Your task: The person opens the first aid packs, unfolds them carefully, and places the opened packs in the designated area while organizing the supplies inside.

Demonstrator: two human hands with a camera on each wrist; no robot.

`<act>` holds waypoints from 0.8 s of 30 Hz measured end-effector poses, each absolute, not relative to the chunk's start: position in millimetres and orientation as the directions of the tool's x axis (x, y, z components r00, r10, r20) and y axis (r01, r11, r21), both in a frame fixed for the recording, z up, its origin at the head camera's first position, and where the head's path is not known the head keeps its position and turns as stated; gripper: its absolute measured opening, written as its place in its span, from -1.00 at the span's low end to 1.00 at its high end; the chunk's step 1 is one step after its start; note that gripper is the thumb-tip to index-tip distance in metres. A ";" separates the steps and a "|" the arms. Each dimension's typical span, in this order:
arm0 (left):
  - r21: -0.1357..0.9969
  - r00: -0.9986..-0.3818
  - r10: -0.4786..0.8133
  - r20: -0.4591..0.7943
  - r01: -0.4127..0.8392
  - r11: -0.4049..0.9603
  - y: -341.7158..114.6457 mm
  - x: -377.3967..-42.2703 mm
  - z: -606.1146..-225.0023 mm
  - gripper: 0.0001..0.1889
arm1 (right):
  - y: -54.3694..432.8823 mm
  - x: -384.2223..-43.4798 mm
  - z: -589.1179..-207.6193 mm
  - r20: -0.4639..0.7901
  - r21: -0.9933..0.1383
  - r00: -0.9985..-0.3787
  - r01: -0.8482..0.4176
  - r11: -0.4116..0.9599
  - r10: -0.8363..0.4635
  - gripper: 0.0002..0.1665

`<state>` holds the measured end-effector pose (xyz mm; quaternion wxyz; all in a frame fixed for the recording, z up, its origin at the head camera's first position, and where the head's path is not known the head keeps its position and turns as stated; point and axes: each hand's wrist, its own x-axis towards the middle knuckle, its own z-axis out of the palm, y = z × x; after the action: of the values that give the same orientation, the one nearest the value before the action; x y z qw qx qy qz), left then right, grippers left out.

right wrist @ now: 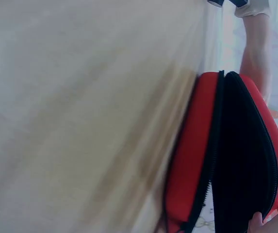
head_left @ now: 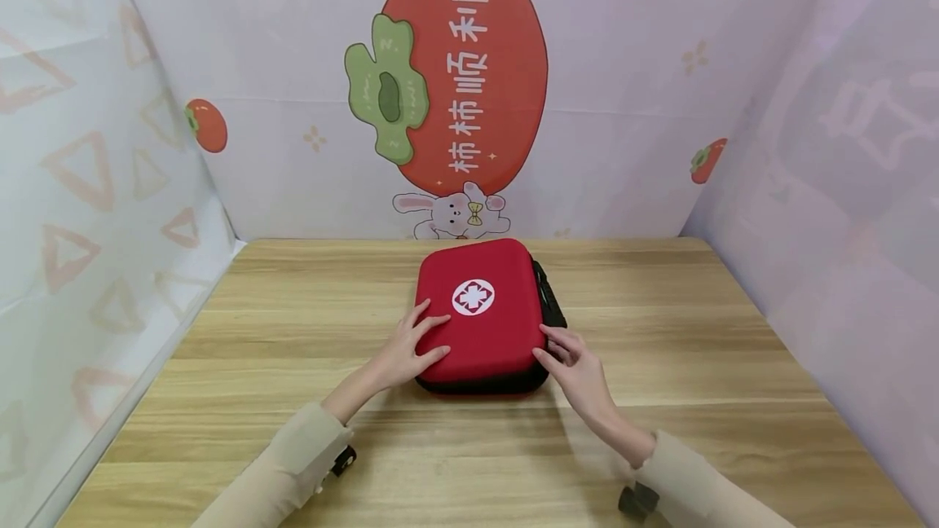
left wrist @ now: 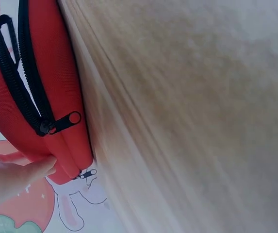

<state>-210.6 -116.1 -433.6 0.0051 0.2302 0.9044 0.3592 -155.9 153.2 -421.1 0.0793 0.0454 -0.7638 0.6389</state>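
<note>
A red first-aid case (head_left: 487,332) with a white cross emblem lies on the wooden table. Its zipper (left wrist: 24,73) is undone, and the lid stands raised along the side toward the person and the right. My left hand (head_left: 406,353) rests with spread fingers on the lid's left part; the thumb touches the red shell in the left wrist view. At the front right corner my right hand (head_left: 583,373) pinches the lid's edge, thumb (right wrist: 256,223) on the black inner side. Through the gap the dark lining (right wrist: 240,155) shows; the contents are hidden.
The wood-grain table (head_left: 308,300) meets a printed cloth backdrop (head_left: 601,104) behind the case, with cloth walls left and right. Black wrist devices (head_left: 638,501) sit under both sleeves. A black strap-like part (head_left: 552,308) sticks out at the case's right side.
</note>
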 end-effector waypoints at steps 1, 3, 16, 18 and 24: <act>0.662 -0.896 0.416 0.157 0.408 0.628 -116.5 -210.3 -433.1 -0.48 | 152.6 -156.8 -419.5 0.198 -0.964 -0.980 -0.190 0.186 0.026 -0.51; 0.681 -0.899 0.409 0.157 0.399 0.615 -117.0 -209.7 -432.0 -0.48 | 150.9 -158.5 -416.0 0.234 -0.955 -0.972 -0.227 0.191 0.019 -0.51; 0.587 -0.914 0.302 0.272 0.406 0.700 -112.5 -201.9 -418.4 -0.54 | 124.0 -150.3 -371.0 0.541 -0.802 -0.838 -0.540 0.254 -0.073 -0.64; 0.571 -0.902 0.300 0.311 0.429 0.700 -110.6 -198.2 -413.9 -0.56 | 120.5 -151.0 -366.4 0.577 -0.774 -0.811 -0.580 0.253 -0.094 -0.65; 0.548 -0.857 0.316 0.408 0.507 0.665 -102.0 -182.9 -399.4 -0.57 | 112.4 -154.1 -356.7 0.634 -0.722 -0.760 -0.648 0.241 -0.145 -0.67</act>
<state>-182.9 -102.0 -399.4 -0.1404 0.2281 0.9016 0.3396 -154.1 112.4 -356.7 0.2258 0.2627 -0.7546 0.5573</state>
